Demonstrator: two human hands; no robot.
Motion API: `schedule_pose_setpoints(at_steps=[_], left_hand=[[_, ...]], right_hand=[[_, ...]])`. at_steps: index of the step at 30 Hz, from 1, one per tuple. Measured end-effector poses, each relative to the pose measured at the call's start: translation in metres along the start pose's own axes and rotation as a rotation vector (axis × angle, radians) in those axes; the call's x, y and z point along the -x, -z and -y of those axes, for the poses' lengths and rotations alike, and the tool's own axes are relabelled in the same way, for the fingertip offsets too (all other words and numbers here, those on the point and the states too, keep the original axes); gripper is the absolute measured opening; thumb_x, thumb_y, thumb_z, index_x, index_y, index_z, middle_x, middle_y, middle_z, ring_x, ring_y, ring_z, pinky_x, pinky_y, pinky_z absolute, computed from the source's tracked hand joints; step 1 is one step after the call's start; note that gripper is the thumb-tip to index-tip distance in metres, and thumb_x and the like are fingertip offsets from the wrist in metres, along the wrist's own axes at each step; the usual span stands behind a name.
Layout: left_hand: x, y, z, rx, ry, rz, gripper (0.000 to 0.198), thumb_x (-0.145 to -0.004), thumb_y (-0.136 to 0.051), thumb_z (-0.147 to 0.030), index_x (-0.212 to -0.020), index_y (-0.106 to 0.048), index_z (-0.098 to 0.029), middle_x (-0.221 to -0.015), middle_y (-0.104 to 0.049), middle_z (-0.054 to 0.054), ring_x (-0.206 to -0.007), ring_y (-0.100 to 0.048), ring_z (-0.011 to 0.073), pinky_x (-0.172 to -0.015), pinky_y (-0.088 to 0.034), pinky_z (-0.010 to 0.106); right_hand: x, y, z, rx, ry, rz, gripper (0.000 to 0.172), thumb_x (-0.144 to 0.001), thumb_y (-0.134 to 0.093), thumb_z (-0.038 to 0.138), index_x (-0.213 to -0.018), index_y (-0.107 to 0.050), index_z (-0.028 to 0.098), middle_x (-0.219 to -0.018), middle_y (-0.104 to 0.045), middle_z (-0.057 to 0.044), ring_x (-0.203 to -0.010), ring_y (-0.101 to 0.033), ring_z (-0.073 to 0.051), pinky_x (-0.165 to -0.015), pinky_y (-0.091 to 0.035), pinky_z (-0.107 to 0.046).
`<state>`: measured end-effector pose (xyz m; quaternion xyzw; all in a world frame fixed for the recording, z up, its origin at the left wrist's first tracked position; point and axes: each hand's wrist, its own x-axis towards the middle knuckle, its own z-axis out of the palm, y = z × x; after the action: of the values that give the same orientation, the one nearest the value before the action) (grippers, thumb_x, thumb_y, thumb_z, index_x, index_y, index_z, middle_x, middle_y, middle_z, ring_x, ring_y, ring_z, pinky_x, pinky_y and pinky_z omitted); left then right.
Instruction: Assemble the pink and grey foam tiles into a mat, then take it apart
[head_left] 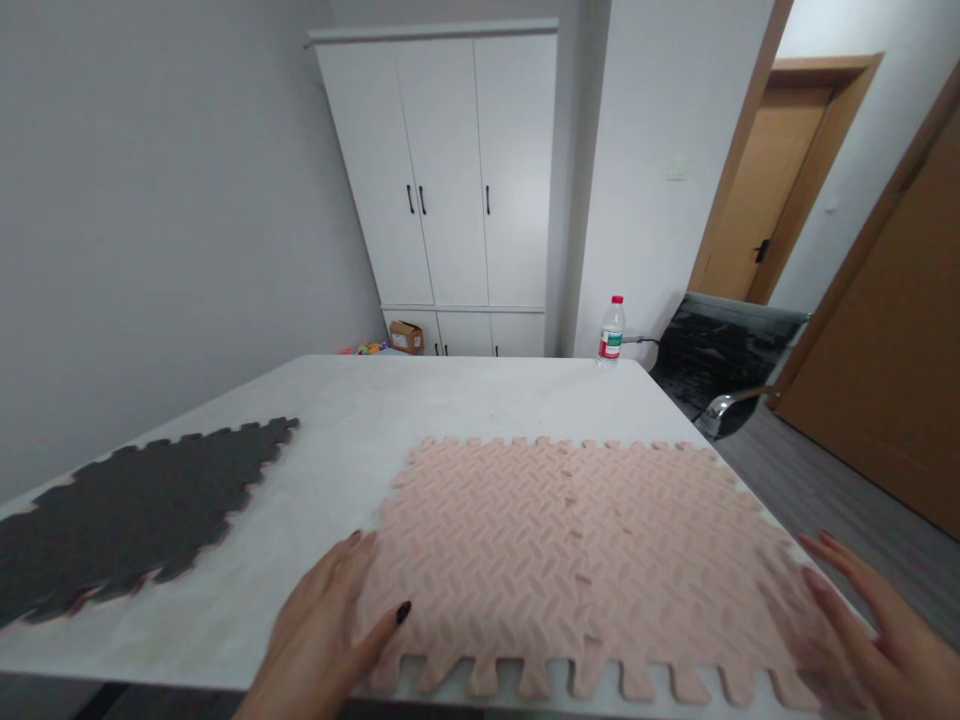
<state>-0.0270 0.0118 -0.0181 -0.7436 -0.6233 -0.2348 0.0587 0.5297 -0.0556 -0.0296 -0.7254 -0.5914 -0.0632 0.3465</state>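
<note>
Two pink foam puzzle mats (487,540) lie flat side by side on the table, meeting along a seam that runs front to back. Their outer edges are toothed, and the front teeth reach the table's near edge. My left hand (322,620) rests at the left edge of the mats, fingers extended and the thumb over the pink surface. Near the right edge is my right hand (877,630), its fingers spread and slightly blurred; whether it touches the foam I cannot tell. Dark grey foam puzzle matting (142,510) lies apart on the left.
The white table (330,450) stands against the left wall. A water bottle with a red cap (611,332) is at its far right corner. Beyond are a black chair (731,350), a white wardrobe (450,180) and a cardboard box (406,337).
</note>
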Motion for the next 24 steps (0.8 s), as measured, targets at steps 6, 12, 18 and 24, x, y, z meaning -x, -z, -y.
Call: schedule_pose_setpoints(at_steps=[6,12,18,24], left_hand=[[-0.004,-0.032,-0.131,0.054,-0.466,0.087,0.052,-0.089,-0.038,-0.027,-0.140,-0.032,-0.022,-0.146,-0.035,0.005,-0.134,-0.032,0.0243,-0.106,-0.035,0.045],[-0.007,-0.059,-0.199,0.148,-0.382,0.171,0.052,-0.090,-0.036,-0.032,-0.139,-0.036,-0.014,-0.143,-0.037,0.008,-0.131,-0.038,0.0270,-0.103,-0.040,0.048],[-0.007,-0.060,-0.196,0.173,-0.396,0.209,0.053,-0.091,-0.035,-0.039,-0.139,-0.035,-0.020,-0.145,-0.033,0.003,-0.131,-0.038,0.0262,-0.104,-0.038,0.048],[-0.013,-0.047,-0.196,0.146,-0.404,0.193,0.049,-0.091,-0.035,-0.041,-0.136,-0.041,-0.022,-0.140,-0.043,0.001,-0.127,-0.043,0.0249,-0.103,-0.038,0.047]], right_hand=[[-0.097,-0.027,0.165,-0.198,0.403,0.215,0.048,-0.093,-0.030,0.043,-0.131,-0.045,0.018,-0.143,-0.037,-0.009,-0.131,-0.034,-0.021,-0.109,-0.028,-0.043],[-0.122,-0.130,0.221,0.001,0.592,0.545,0.060,-0.094,-0.022,0.041,-0.137,-0.033,0.000,-0.144,-0.030,-0.022,-0.134,-0.026,-0.027,-0.108,-0.025,-0.046],[-0.100,-0.173,0.206,0.045,0.475,0.614,0.080,-0.091,-0.012,0.059,-0.141,-0.023,-0.002,-0.148,-0.019,-0.022,-0.137,-0.014,-0.032,-0.109,-0.015,-0.051],[-0.099,-0.180,0.207,0.124,0.411,0.601,0.079,-0.089,-0.011,0.062,-0.145,-0.019,0.007,-0.150,-0.017,-0.016,-0.139,-0.010,-0.027,-0.111,-0.007,-0.048]])
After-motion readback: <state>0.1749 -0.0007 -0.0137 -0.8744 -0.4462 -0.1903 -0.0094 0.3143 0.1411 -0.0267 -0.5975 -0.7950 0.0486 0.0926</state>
